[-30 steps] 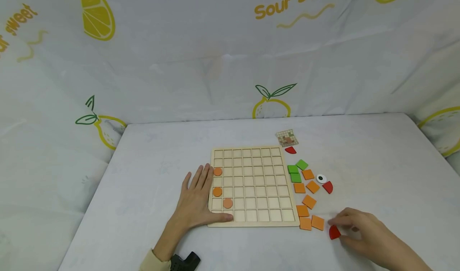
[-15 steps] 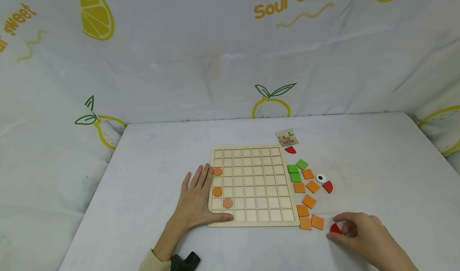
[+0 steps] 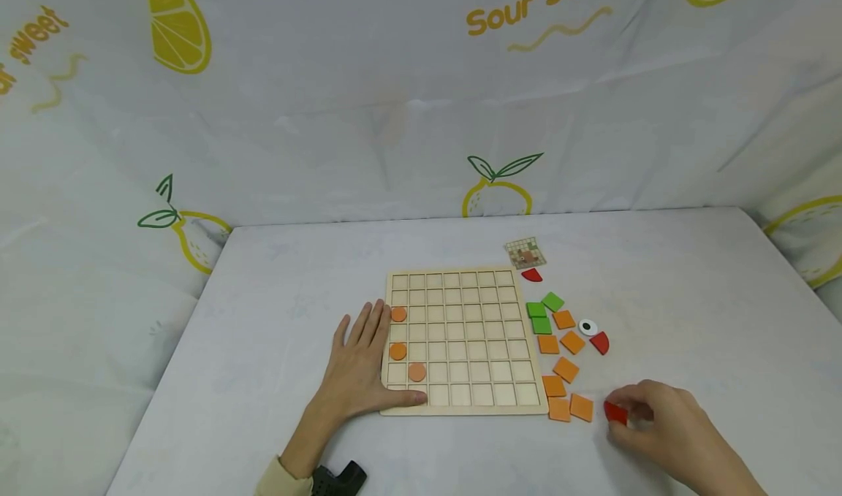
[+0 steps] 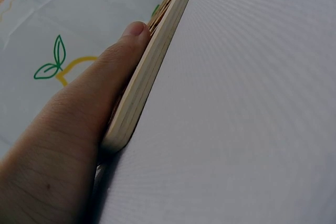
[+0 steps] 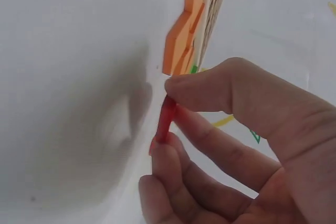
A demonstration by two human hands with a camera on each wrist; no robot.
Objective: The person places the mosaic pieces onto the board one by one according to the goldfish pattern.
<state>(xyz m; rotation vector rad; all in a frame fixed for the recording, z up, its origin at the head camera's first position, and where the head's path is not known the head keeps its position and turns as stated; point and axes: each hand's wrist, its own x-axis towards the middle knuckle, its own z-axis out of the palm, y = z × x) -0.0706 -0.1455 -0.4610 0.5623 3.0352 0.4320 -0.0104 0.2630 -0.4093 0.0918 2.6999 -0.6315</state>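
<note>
Just three orange circles (image 3: 397,351) sit in the board (image 3: 464,410), so lots seems left to do: green squares (image 3: 541,325), orange squares (image 3: 582,407), an eye (image 3: 588,327) and two red bits (image 3: 599,342) lie loose to its right. The right hand (image 3: 667,423) pinches a red piece (image 3: 616,413), just right of the nearest orange squares. The left hand (image 3: 358,372), spread out, touches the board's left side.

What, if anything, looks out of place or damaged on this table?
Nothing looks damaged or spilled. Slightly odd: one red piece lies by the small card, apart from the green tiles and orange tiles beside the wooden board.
</note>
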